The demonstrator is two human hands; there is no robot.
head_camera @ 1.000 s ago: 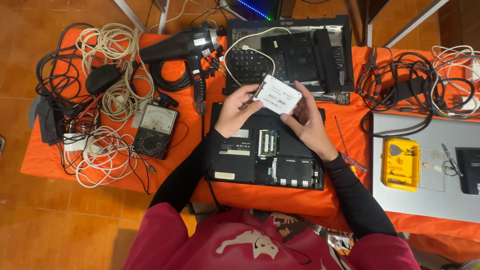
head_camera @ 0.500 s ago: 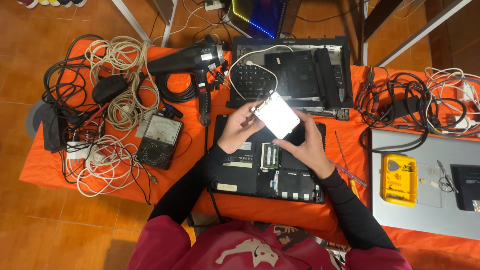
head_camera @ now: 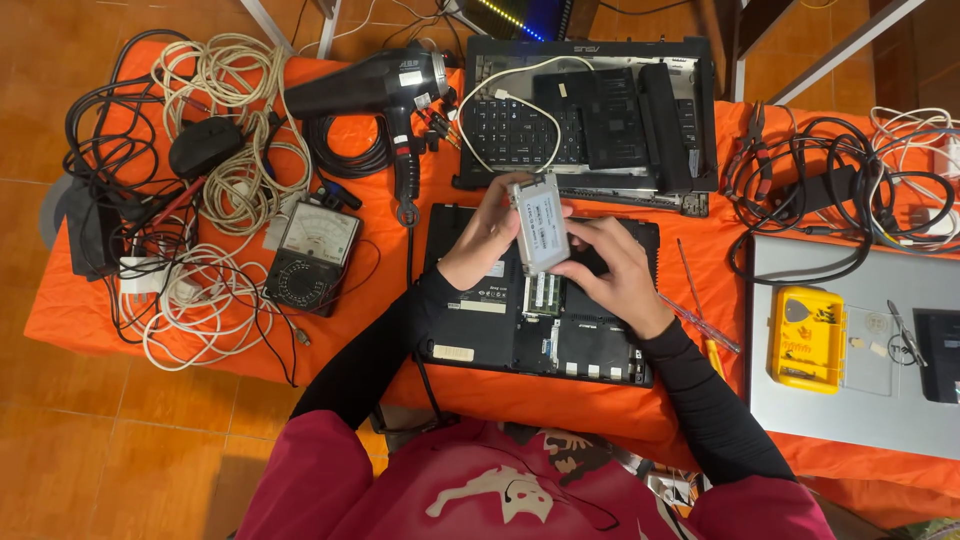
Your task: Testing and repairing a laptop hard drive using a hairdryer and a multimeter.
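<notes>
Both of my hands hold a small flat silver drive (head_camera: 540, 224) with a white label above an opened black laptop base (head_camera: 480, 320). My left hand (head_camera: 484, 238) grips its left edge, and my right hand (head_camera: 612, 272) supports it from the right and below. The drive is turned nearly on edge, with its long side running away from me. The laptop base lies bottom up on an orange cloth-covered table (head_camera: 90, 315), its inner boards showing.
Behind the base lies a black laptop keyboard frame (head_camera: 600, 110) with a white cable. A black heat gun (head_camera: 370, 90), coiled cables (head_camera: 225, 150) and an analogue meter (head_camera: 312, 256) sit left. Right are tangled cables (head_camera: 830, 180), screwdrivers (head_camera: 700, 310), a grey laptop (head_camera: 850, 400) and a yellow case (head_camera: 806, 338).
The drive has been turned in my hands from lying flat with its label up to standing almost on edge. The camera has shifted slightly.
</notes>
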